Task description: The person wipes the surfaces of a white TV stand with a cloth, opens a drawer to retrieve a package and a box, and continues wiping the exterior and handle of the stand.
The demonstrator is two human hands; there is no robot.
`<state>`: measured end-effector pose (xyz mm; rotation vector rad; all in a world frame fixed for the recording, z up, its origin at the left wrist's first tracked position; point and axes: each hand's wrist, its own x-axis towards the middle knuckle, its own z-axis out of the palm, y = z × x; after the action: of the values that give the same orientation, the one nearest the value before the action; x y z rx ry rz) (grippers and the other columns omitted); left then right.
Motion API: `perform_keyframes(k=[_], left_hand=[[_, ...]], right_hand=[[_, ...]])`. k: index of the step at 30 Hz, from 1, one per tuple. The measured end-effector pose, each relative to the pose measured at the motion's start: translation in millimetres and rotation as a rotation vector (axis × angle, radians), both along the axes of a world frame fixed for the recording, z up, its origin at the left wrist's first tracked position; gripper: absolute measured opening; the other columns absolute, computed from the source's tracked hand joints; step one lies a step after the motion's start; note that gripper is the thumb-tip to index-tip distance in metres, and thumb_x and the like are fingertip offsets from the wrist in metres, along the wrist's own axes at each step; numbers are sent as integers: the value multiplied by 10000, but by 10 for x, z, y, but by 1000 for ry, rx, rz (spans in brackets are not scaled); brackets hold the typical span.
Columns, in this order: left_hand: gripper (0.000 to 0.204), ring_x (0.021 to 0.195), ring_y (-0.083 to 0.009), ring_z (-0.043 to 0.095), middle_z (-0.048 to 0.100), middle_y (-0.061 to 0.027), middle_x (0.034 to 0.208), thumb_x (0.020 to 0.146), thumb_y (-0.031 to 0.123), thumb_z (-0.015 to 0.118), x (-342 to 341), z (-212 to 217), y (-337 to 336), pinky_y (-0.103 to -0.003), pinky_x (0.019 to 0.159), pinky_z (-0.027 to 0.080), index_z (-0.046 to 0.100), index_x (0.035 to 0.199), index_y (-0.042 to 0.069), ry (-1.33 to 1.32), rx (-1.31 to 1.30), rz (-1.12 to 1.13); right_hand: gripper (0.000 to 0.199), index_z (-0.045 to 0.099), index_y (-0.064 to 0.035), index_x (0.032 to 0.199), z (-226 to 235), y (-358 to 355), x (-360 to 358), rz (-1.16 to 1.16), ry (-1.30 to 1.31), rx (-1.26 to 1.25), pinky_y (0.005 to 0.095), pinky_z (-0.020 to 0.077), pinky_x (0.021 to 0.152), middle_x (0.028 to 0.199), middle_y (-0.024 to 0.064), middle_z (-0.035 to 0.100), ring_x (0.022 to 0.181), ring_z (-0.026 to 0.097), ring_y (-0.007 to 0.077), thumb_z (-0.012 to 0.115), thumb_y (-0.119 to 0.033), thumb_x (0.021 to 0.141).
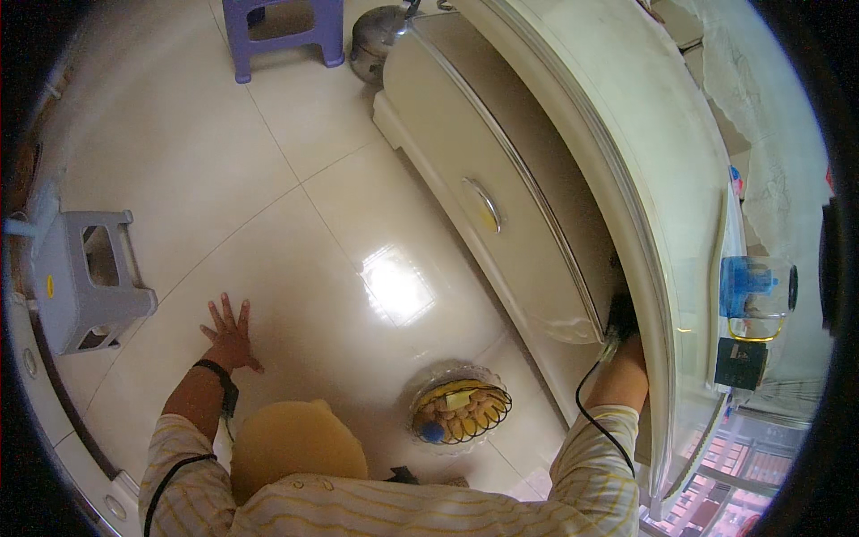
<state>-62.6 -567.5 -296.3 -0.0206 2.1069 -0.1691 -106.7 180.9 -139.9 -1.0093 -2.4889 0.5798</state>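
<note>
My left hand (231, 337) has its fingers spread over the pale tiled floor, with nothing in it. A black strap circles that wrist. My right forearm (624, 380) reaches into the dark gap between the pulled-out cream drawer (501, 192) and the overhanging top above it. The right hand's fingers are hidden in that gap, beside the drawer's near end; a dark band and a cable show at the wrist. A curved metal handle (484, 205) sits on the drawer front.
Between my arms stands a wire-rimmed basket (461, 414) holding several tan rounded things. A grey stool (98, 282) is at left, a purple stool (286, 40) at the far side beside a metal pot (376, 45). A clear jug (759, 291) rests on the right-hand surface. A tan rounded shape (295, 447) lies near me.
</note>
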Motion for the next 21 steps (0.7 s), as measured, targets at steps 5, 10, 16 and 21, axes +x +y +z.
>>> perform_keyframes(k=[5,10,16,21], left_hand=[[1528,1296,-573,-258,-318,-317,1434,467,623,839,-107,156,102,-778,950,147,-200,1463,108,-74,-33,1],[1527,1296,-574,-258,-308,-324,1435,468,654,821,-85,139,79,-774,955,144,-197,1462,100,-68,-49,-17],[1549,1300,-587,-229,-298,-335,1434,438,677,818,-70,104,94,-777,945,163,-184,1466,93,-49,-56,-25],[1546,1301,-570,-254,-298,-311,1447,411,627,854,-40,73,30,-797,931,115,-131,1478,98,-8,-14,24]], right_hand=[[509,470,-84,1310,-33,58,20,0,5,5,371,367,1030,1321,125,507,1215,474,276,582,-327,877],[499,479,-86,1301,-81,106,25,0,-6,12,371,369,1030,1316,123,512,1212,478,275,583,-322,874],[487,491,-89,1291,-57,141,31,8,-9,27,371,372,1029,1310,121,518,1209,483,274,584,-317,870],[478,501,-91,1282,-49,96,11,36,-11,44,371,374,1029,1305,120,524,1206,487,273,585,-312,867]])
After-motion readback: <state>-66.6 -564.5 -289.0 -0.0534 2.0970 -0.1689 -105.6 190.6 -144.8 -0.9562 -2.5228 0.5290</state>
